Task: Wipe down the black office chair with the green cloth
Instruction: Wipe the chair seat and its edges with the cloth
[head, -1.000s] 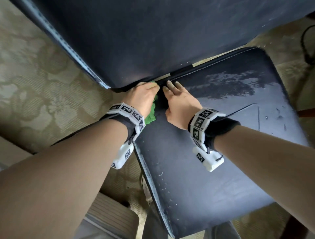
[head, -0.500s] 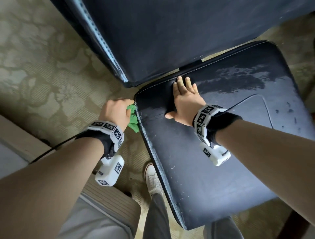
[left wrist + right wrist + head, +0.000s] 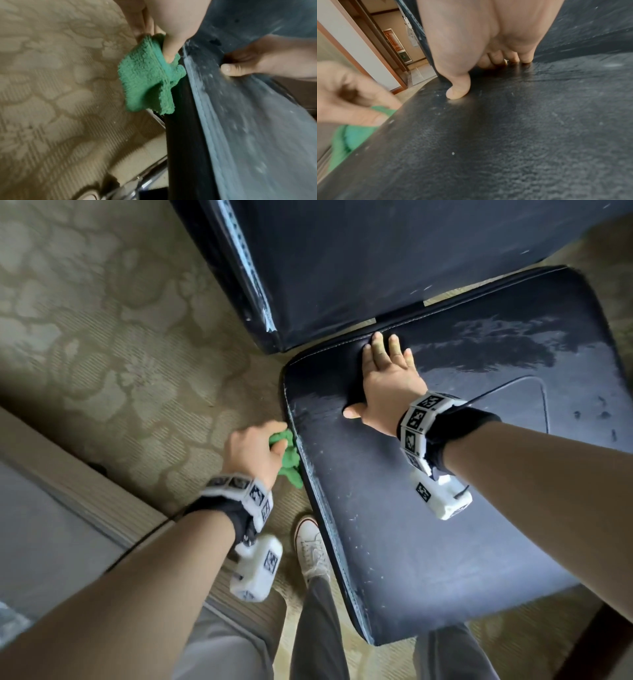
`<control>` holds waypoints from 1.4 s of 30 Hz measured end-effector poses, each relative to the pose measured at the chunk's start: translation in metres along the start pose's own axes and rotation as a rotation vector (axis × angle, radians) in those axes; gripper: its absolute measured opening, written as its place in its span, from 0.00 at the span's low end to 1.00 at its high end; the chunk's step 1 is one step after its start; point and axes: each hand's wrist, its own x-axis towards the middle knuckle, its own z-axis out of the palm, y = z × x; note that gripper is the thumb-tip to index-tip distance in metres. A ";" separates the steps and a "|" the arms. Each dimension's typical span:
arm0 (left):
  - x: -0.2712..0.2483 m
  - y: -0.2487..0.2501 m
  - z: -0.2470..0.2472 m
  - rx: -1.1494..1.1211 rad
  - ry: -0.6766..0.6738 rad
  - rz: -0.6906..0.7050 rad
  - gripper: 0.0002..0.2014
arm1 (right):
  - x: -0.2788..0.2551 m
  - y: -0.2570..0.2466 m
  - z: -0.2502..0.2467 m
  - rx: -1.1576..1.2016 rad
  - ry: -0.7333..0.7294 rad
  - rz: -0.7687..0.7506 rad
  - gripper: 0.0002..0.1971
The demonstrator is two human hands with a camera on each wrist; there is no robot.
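Note:
The black office chair's seat [image 3: 445, 508] fills the right of the head view, its backrest [image 3: 376, 261] above. My left hand [image 3: 255, 450] grips the bunched green cloth [image 3: 291, 463] and holds it against the seat's left side edge [image 3: 178, 108]. In the left wrist view the cloth [image 3: 145, 77] hangs folded from my thumb and fingers beside the stitched seam. My right hand [image 3: 387, 378] lies flat on the rear of the seat, fingers straight and pointing toward the backrest; the right wrist view shows its thumb [image 3: 458, 88] pressed on the leather. A damp dark patch [image 3: 496, 347] marks the seat's rear.
Patterned beige carpet [image 3: 120, 337] lies to the left. A grey upholstered piece with a ribbed border [image 3: 51, 508] sits at the lower left. My white shoe [image 3: 311, 546] stands just beside the seat's left edge. A chrome chair leg [image 3: 147, 181] shows under the seat.
My left hand has slid the cloth from the gap under the backrest down along the seat's left edge toward me. The right hand stays flat on the seat.

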 end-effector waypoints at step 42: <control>-0.007 0.023 0.004 -0.259 0.181 -0.053 0.09 | 0.000 0.001 0.004 -0.039 0.069 0.025 0.54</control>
